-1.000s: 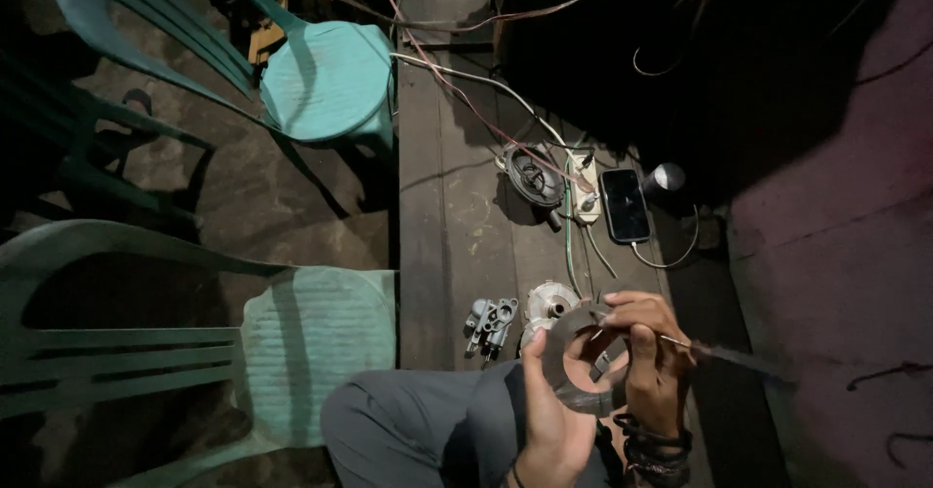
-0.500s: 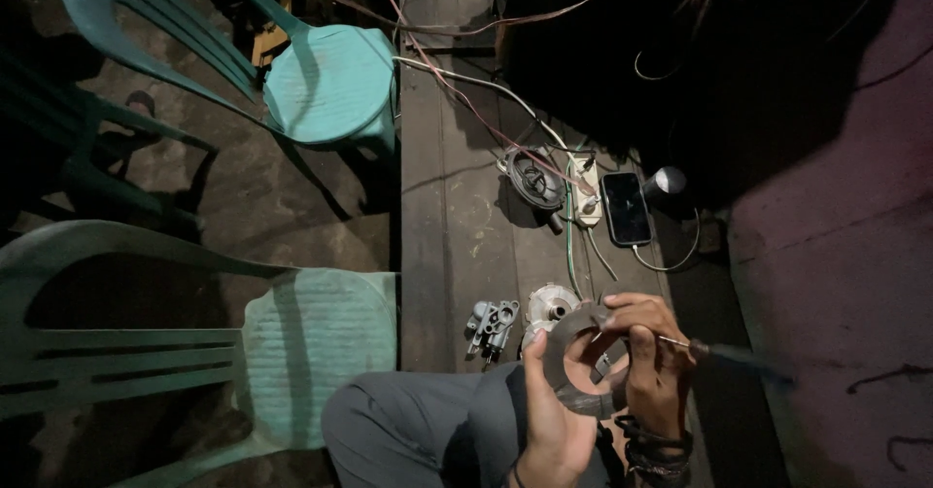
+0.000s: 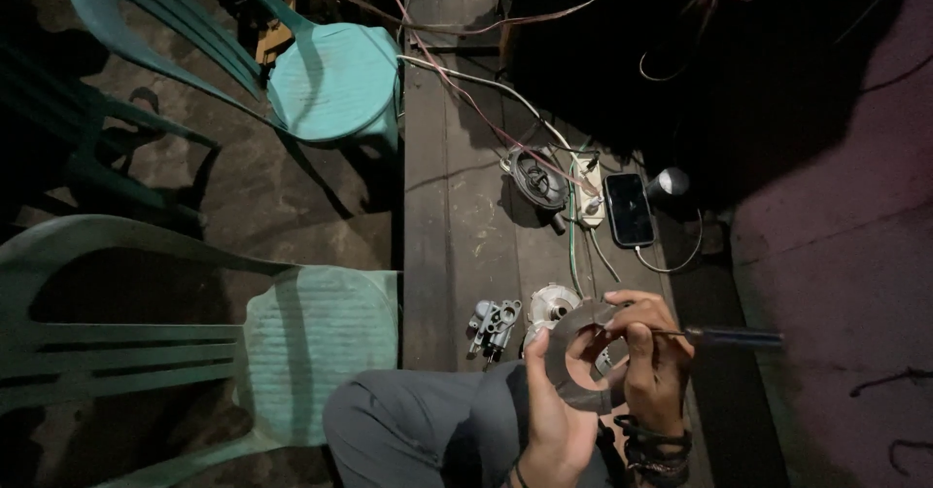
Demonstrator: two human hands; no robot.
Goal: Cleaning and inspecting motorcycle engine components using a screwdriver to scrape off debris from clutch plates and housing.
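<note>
1. The flat grey ring-shaped gasket (image 3: 575, 360) is a dull, thin disc with a wide round hole in its middle; it is held upright above the person's lap, at the near end of the dark wooden plank bench (image 3: 457, 226)
2. The left hand (image 3: 549, 412) grips the ring's lower left edge, thumb pressed against its face
3. The right hand (image 3: 653, 357) pinches a slim blue-handled screwdriver (image 3: 724, 335), its tip at the ring's upper edge
4. Just behind the ring lie a round silver metal housing (image 3: 554, 305) and a small grey cast metal part (image 3: 494, 321)
5. Farther along the bench a black smartphone (image 3: 629, 209) rests beside a white power strip (image 3: 587, 189)
</note>
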